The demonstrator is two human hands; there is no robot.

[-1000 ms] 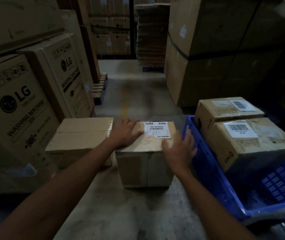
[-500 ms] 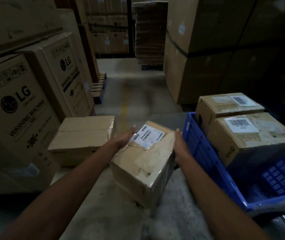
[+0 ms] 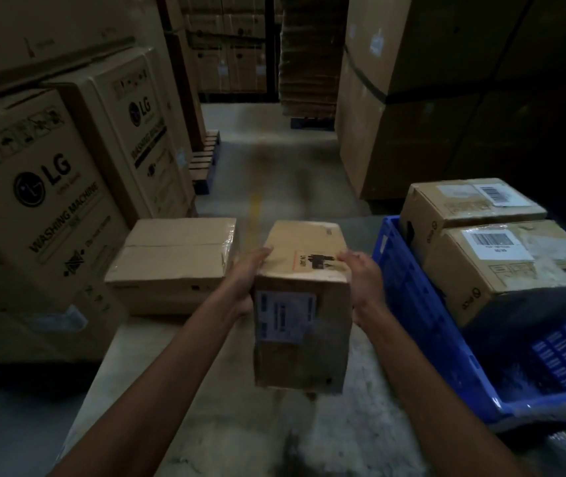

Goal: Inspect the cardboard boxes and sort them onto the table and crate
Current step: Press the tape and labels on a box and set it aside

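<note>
**Q:** Where is the carton under inspection?

**A:** The small carton [image 3: 303, 304] is off the tabletop [image 3: 205, 401], held in the air. The left grip [image 3: 244, 282] clamps its left side. The right grip [image 3: 360, 280] clamps its right side, fingers hooked over the upper edge. Both are grasping the carton; neither is released.

**Q:** How is it oriented?

**A:** Both hands hold the upper end. The long axis appears to run down from them toward the tabletop. The face with the label [image 3: 285, 316] is turned to the camera (print blurred, unreadable). Judged: the inspection step.

**Q:** What does the next move turn on?

**A:** Left or right. The blue crate [image 3: 408, 304] lies just right of the carton, so the right grip is nearer to it. Two labelled cartons [image 3: 470, 208] sit in its far part, and its near part shows bare floor. A flat box [image 3: 171, 259] rests on the tabletop to the left, near the left grip.

**Q:** Any risk?

**A:** If it goes to the crate, the hanging lower end must clear the crate wall.
</note>
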